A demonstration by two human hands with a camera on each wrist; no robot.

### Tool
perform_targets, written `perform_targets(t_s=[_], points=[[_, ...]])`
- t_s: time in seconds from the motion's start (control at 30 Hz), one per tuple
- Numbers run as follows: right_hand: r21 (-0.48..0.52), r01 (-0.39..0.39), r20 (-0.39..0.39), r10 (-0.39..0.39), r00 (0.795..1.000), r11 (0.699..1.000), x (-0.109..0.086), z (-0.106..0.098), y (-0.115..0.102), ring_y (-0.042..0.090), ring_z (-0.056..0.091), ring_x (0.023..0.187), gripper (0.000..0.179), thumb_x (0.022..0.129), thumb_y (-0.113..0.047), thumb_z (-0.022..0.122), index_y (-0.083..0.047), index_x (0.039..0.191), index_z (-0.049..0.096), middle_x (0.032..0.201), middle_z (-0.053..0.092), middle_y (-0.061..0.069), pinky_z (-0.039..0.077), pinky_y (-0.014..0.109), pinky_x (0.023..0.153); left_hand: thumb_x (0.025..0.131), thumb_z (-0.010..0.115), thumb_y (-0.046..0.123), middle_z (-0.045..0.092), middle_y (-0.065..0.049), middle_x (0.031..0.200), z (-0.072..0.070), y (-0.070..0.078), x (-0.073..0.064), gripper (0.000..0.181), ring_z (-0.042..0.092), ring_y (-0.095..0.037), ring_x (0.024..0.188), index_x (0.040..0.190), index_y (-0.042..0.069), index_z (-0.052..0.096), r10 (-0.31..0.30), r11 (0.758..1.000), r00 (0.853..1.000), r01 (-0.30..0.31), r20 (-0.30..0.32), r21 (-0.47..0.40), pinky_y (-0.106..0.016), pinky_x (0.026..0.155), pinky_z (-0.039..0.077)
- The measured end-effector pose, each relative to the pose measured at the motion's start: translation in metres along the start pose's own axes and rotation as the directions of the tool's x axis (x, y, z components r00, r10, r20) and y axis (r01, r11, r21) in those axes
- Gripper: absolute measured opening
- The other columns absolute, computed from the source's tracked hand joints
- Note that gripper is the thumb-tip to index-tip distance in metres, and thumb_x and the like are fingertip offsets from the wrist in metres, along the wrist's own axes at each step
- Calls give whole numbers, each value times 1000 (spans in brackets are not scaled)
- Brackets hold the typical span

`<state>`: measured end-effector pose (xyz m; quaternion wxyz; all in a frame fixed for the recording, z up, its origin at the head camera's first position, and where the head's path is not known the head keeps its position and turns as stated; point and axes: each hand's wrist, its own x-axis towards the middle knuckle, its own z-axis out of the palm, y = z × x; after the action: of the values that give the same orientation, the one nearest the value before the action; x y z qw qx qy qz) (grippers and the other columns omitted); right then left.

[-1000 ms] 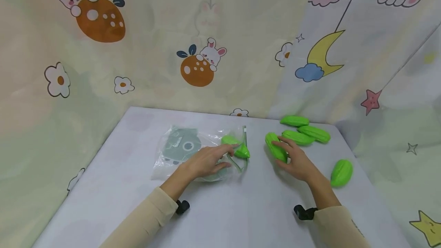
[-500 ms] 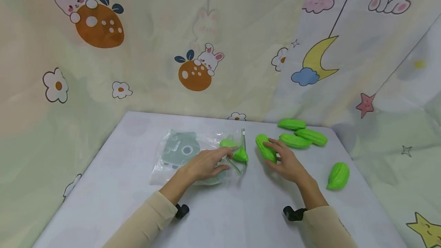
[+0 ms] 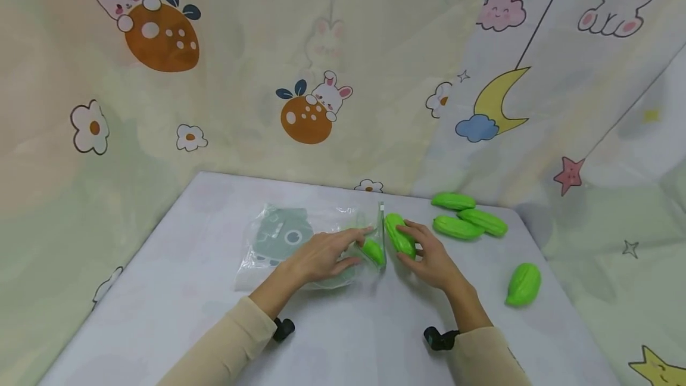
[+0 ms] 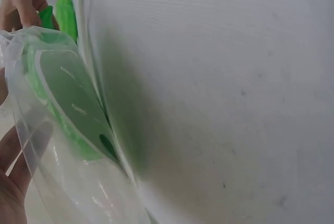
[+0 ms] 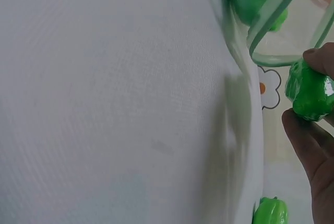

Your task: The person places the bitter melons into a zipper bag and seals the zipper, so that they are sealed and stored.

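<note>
A clear zip bag (image 3: 252, 267) with a grey-green cartoon print lies on the table, its mouth facing right. My left hand (image 3: 321, 255) is at that mouth, index finger and thumb spread apart; the left wrist view shows fingers (image 4: 23, 166) through the film. A ridged green toy vegetable (image 4: 68, 98) lies inside the bag near the opening. My right hand (image 3: 431, 258) grips another ridged green toy vegetable (image 3: 399, 236) between thumb and fingers. In the right wrist view that held vegetable (image 5: 310, 91) is right at the green zip strip (image 5: 276, 59).
Three more green toy vegetables (image 3: 458, 228) lie grouped at the table's back right. Another green toy vegetable (image 3: 524, 285) rests near the right edge of the white table (image 3: 343, 338). A cartoon-printed cloth (image 3: 236, 76) hangs behind and around it.
My right hand has moved left, bringing its toy vegetable up to the bag's mouth. The vegetable in the bag shows less and sits lower. My left hand has stayed almost in place.
</note>
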<state>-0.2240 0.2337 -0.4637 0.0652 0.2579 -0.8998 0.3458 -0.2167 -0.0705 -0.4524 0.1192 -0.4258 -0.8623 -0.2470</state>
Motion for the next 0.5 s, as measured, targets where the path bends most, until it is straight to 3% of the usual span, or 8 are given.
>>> perform_targets(t_s=[0.23, 0.37, 0.5], points=[[29, 4, -6, -4, 1000, 1000, 0, -2, -5, 41, 52, 135, 63, 90, -7, 78, -12, 148, 52, 157, 42, 16, 59, 47, 89, 96, 76, 27, 68, 9, 121, -5, 1, 5, 68, 55, -4, 70, 155, 19, 43, 7, 1000, 1000, -7, 2, 24, -23, 63, 48], [30, 3, 5, -4, 1000, 1000, -2, -3, -5, 38, 56, 132, 66, 89, -7, 79, -11, 149, 51, 158, 45, 14, 59, 46, 90, 97, 74, 24, 67, 9, 122, -4, 4, 5, 67, 51, -6, 65, 155, 19, 42, 0, 1000, 1000, 0, 29, -2, -22, 60, 45], [16, -15, 16, 15, 1000, 1000, -2, -3, -4, 34, 66, 117, 70, 89, -12, 80, -14, 151, 47, 157, 47, 12, 60, 43, 87, 98, 73, 24, 67, 8, 121, -3, 7, 4, 68, 47, -7, 62, 156, 19, 40, -15, 1000, 999, 16, 51, -14, -22, 60, 42]])
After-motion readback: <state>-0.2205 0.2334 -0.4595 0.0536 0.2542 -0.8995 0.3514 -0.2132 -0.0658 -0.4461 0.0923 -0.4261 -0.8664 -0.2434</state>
